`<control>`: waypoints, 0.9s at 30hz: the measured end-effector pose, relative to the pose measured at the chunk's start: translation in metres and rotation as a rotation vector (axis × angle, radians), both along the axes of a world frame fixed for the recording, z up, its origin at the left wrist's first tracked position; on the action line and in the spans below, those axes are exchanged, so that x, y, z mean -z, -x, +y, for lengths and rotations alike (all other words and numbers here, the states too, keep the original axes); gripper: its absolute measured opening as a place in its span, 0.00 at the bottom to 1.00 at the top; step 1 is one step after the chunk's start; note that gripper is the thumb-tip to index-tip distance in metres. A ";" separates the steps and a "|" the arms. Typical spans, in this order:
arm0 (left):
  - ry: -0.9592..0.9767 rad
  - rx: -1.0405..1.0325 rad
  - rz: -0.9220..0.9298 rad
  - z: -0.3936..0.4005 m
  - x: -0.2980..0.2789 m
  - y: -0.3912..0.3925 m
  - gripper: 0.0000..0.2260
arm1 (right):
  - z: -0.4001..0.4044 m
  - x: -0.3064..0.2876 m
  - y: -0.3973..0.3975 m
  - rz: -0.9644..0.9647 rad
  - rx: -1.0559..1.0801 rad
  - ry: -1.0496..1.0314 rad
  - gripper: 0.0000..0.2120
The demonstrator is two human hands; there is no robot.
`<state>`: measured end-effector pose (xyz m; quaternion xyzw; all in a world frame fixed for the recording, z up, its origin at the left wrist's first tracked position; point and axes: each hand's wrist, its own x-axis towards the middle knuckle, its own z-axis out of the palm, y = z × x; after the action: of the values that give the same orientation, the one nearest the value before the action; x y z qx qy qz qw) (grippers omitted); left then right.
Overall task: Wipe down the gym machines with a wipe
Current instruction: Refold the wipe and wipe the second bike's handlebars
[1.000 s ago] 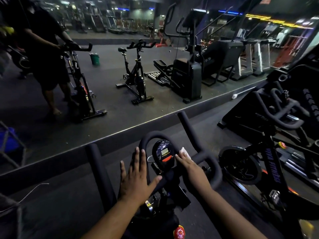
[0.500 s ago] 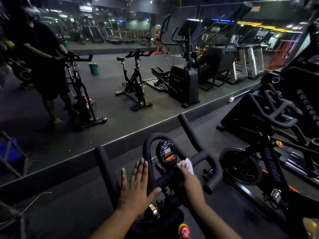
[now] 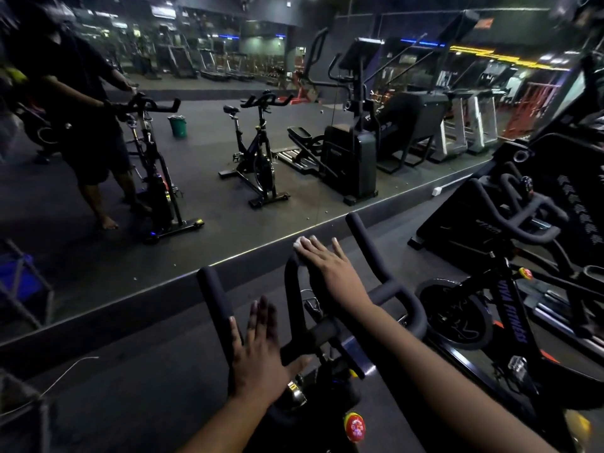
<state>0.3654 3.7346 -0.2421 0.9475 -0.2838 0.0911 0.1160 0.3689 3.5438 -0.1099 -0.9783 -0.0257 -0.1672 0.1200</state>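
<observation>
Head view — two hands on a spin bike's handlebar, one pressing a wipe.

At centre frame the right hand (image 3: 330, 269) lies flat, fingers straight, on top of the handlebar's (image 3: 402, 299) centre loop, pressing a white wipe (image 3: 298, 244) of which only a corner shows past the fingertips. Lower centre, the left hand (image 3: 261, 351) is released — fingers straight and together, thumb spread toward the bar's crosspiece — resting beside the loop and grasping nothing. A red knob (image 3: 355, 427) sits at the bottom edge. A second spin bike (image 3: 510, 308) stands at the right. A wall mirror (image 3: 228, 152) fills the upper half, reflecting more machines and, upper left, a person at a bike.
</observation>
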 end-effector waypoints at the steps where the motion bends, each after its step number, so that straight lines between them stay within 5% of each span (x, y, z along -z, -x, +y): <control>1: 0.008 -0.010 0.008 0.000 0.000 0.000 0.54 | 0.002 0.000 -0.011 0.084 -0.023 0.118 0.34; 7: 0.103 -0.042 -0.048 0.001 0.005 0.001 0.55 | 0.032 0.065 0.001 0.292 -0.262 0.595 0.24; 13: 0.137 -0.056 -0.101 0.000 0.006 0.002 0.49 | 0.003 0.073 0.062 0.440 -0.494 0.098 0.26; 16: 0.082 -0.012 -0.094 0.001 0.010 -0.002 0.57 | -0.010 0.030 0.062 0.162 -0.437 -0.066 0.25; 19: 0.034 0.044 -0.113 -0.002 0.010 -0.004 0.56 | -0.024 0.008 0.041 -0.170 -0.245 -0.067 0.25; 27: -0.031 0.151 -0.087 -0.004 0.009 -0.005 0.44 | -0.022 0.119 0.061 0.002 0.035 -0.019 0.36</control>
<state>0.3700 3.7306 -0.2509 0.9202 -0.3607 0.1187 0.0953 0.3081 3.5214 -0.2289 -0.9776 -0.0066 -0.1683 0.1263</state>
